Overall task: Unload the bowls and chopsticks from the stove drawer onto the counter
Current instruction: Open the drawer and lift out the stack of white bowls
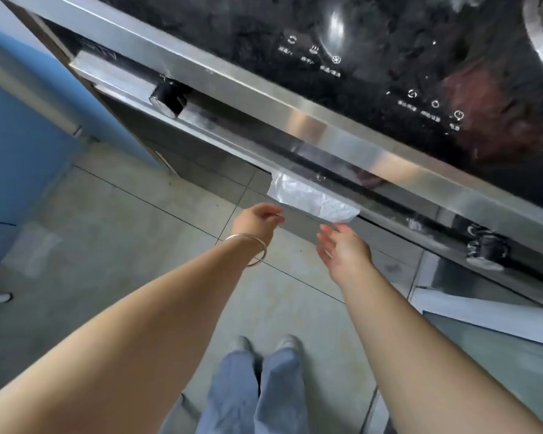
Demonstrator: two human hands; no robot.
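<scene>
The stove's steel front (264, 89) runs diagonally across the top, and the drawer front (298, 220) below it is closed. No bowls or chopsticks are in view. A white crumpled plastic sheet (311, 198) hangs from the stove's lower edge. My left hand (259, 222), with a silver bracelet at the wrist, reaches toward the drawer just left of the sheet, fingers loosely curled and empty. My right hand (342, 249) is open, fingers spread, just below the sheet and holding nothing.
The black glass cooktop (389, 42) with touch controls fills the top right. Two black knobs (166, 98) (486, 249) stick out of the stove front. A blue cabinet (16, 136) stands at left. A grey tiled floor (138, 245) lies below, with my legs and shoes.
</scene>
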